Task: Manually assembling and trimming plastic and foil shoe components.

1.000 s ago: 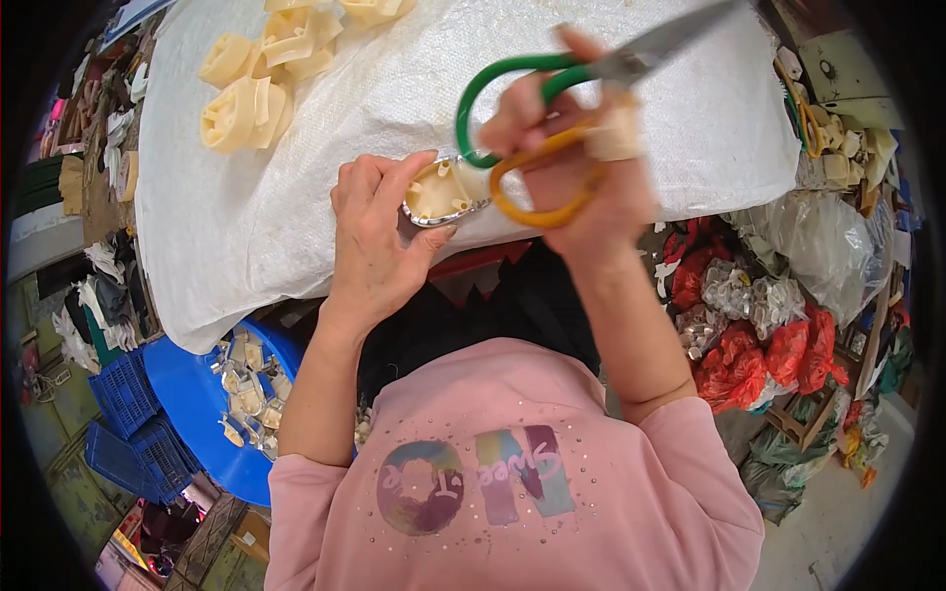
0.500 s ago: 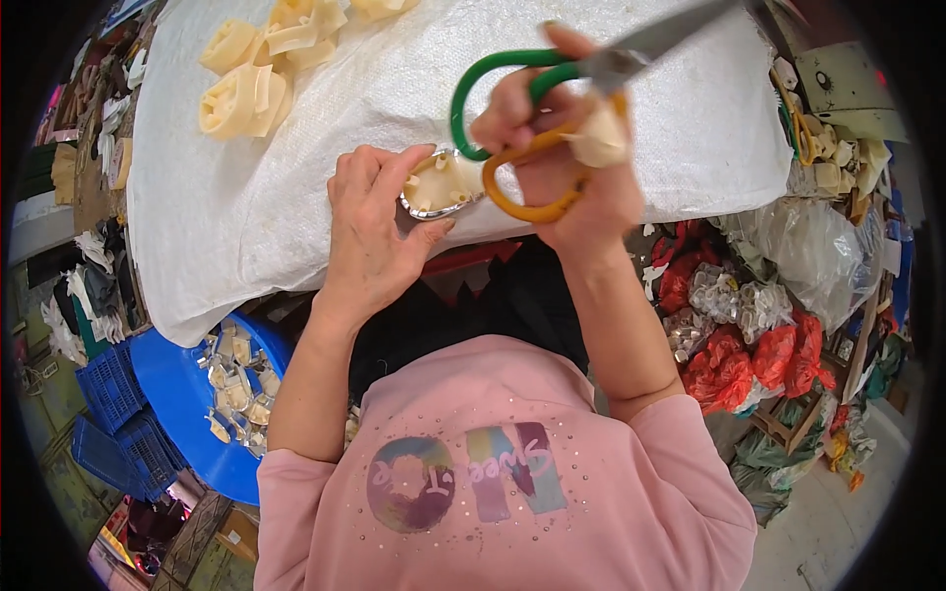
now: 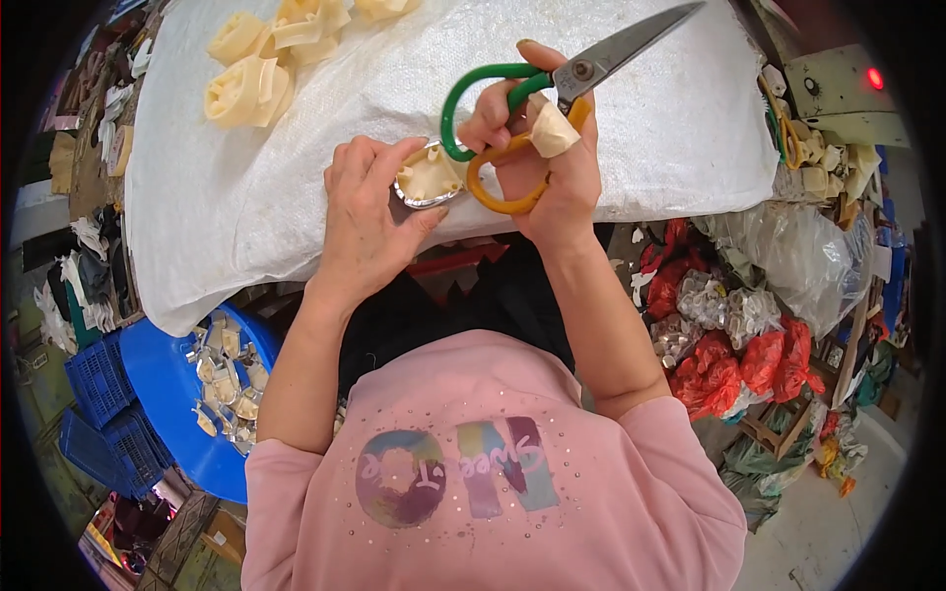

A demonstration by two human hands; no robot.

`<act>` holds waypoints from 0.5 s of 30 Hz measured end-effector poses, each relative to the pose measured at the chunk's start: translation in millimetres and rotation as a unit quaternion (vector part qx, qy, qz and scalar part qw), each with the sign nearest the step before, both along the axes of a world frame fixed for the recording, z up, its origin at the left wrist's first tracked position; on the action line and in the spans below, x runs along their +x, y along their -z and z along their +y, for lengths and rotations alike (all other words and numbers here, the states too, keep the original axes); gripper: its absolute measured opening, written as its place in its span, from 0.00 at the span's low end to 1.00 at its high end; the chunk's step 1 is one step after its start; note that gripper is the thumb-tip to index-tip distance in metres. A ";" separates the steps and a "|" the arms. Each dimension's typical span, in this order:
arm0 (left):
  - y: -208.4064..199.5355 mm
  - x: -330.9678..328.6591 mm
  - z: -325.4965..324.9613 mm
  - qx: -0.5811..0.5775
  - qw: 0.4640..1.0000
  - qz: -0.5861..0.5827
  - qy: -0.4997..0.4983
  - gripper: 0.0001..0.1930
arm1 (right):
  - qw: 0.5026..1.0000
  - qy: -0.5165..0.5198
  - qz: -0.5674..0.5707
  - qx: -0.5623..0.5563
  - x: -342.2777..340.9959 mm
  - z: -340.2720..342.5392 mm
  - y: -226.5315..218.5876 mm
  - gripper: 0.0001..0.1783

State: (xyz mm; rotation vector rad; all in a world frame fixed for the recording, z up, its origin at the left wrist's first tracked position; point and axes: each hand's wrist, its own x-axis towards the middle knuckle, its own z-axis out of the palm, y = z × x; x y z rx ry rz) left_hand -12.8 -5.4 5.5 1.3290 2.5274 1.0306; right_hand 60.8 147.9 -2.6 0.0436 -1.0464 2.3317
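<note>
in the head view, the small oval shell (image 3: pixel 431 177) is over the white-covered table (image 3: pixel 680 148), near its front edge. the left hand (image 3: pixel 367 212) pinches it, its grip closed on the rim between thumb and fingers. it looks light and fairly stiff; the shiny rim may be slippery and could scratch, so the outer edge on both sides seems the best hold, clear of the little pegs inside. the right hand (image 3: pixel 567 192) has its grip closed round the scissors (image 3: pixel 583 69), above the table's right part; they look heavier, with steel blades pointing away and smooth looped handles, one green, one orange. the shell is cream and hollow, its rim silvery. the table's covering is woven and creased. toward the table's far left lie curled, waxy-looking cream pieces (image 3: pixel 248 91); below its left front corner, a smooth blue basin (image 3: pixel 163 419) holds cream-and-silver pieces (image 3: pixel 225 379).
</note>
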 end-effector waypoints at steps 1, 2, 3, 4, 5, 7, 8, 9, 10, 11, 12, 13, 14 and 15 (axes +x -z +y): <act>-0.7 0.6 -0.9 0.003 1.000 0.002 -0.001 0.31 | 1.000 0.008 0.002 0.000 2.2 1.4 -1.4 0.26; -1.7 0.3 -1.2 0.001 1.000 -0.001 0.001 0.31 | 1.000 0.015 0.004 0.001 4.3 3.8 -4.0 0.26; -2.6 -0.4 -4.3 -0.005 1.000 -0.003 0.002 0.31 | 1.000 0.024 0.000 -0.019 7.6 4.1 -8.8 0.25; -2.2 -2.1 -6.9 -0.004 1.000 0.001 -0.002 0.31 | 0.999 0.038 -0.001 -0.015 10.6 6.1 -14.6 0.25; -0.6 -4.4 -9.4 0.046 0.997 -0.066 0.005 0.31 | 0.999 0.053 -0.001 -0.012 13.7 9.3 -19.7 0.25; 4.1 -6.7 -12.8 0.104 0.986 -0.130 0.015 0.32 | 0.997 0.073 -0.009 0.015 25.3 23.5 -24.7 0.25; 5.3 -8.0 -18.3 0.165 0.963 -0.212 0.022 0.32 | 0.995 0.090 -0.024 0.028 29.8 27.0 -29.1 0.25; 4.6 -9.2 -22.6 0.225 0.930 -0.290 0.030 0.33 | 0.993 0.106 -0.039 0.040 34.6 31.4 -33.2 0.25; 0.0 -7.2 -27.6 0.227 0.931 -0.283 0.023 0.33 | 0.987 0.131 -0.068 0.071 38.8 37.0 -35.1 0.25; -5.6 -3.3 -31.7 0.272 0.894 -0.356 0.030 0.35 | 0.978 0.154 -0.096 0.101 41.9 43.7 -36.8 0.26; -11.2 -0.1 -32.3 0.320 0.844 -0.428 0.042 0.37 | 0.965 0.174 -0.130 0.145 47.6 54.0 -45.8 0.28; -13.4 -1.2 -42.4 0.321 0.848 -0.420 0.030 0.37 | 0.938 0.206 -0.185 0.209 48.4 57.6 -48.3 0.28; -15.2 -2.7 -52.9 0.333 0.838 -0.432 0.016 0.40 | 0.908 0.224 -0.225 0.273 47.0 63.0 -48.6 0.27; -16.8 -3.4 -59.1 0.351 0.823 -0.446 0.007 0.42 | 0.868 0.246 -0.263 0.342 48.7 72.5 -52.9 0.27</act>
